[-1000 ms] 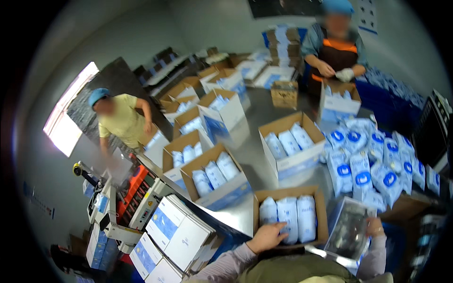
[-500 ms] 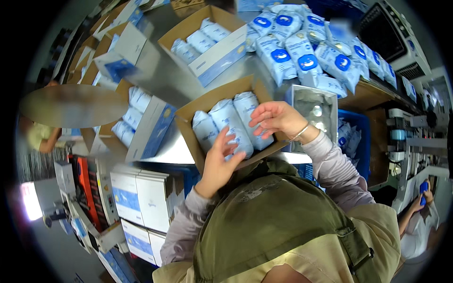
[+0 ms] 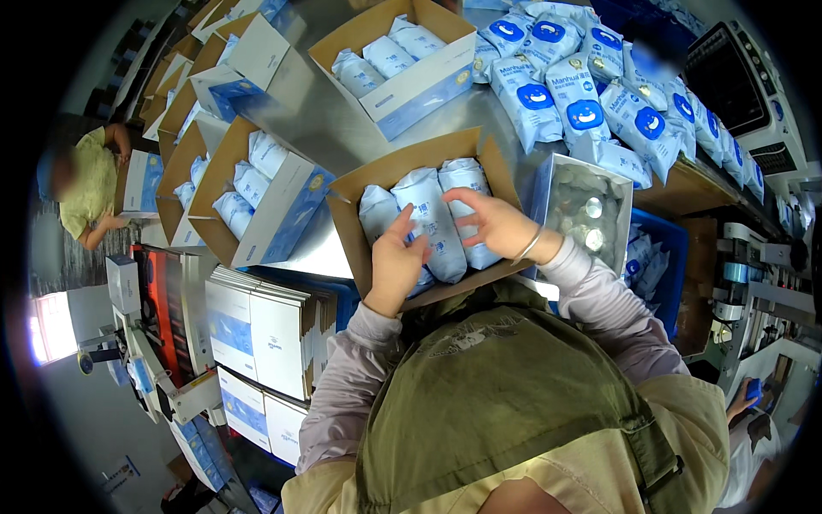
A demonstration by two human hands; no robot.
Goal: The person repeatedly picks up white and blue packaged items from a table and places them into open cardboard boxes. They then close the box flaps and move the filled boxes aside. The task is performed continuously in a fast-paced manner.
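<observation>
An open cardboard carton (image 3: 347,233) is right in front of me, with three light-blue soft packs, apparently wipes, lying side by side in it. My left hand (image 3: 396,264) is over the left and middle packs, fingers apart and holding nothing. Over the right pack (image 3: 462,177) is my right hand (image 3: 501,224), a bracelet at its wrist, its fingers spread and empty. Between the hands, the middle pack (image 3: 437,236) shows most of its length. Whether my fingertips touch the packs I cannot tell.
Another filled carton (image 3: 419,94) stands beyond, and one (image 3: 295,206) at the left. Loose packs (image 3: 582,111) are piled far right. A small open box (image 3: 541,193) with shiny contents is by my right wrist, near a blue crate (image 3: 676,283). Flat cartons (image 3: 274,343) stand lower left.
My right hand has drawn slightly toward me, and its fingers are spread wider. My left hand has shifted a little right and up. The whole view has turned slightly; the packs stay in the carton.
</observation>
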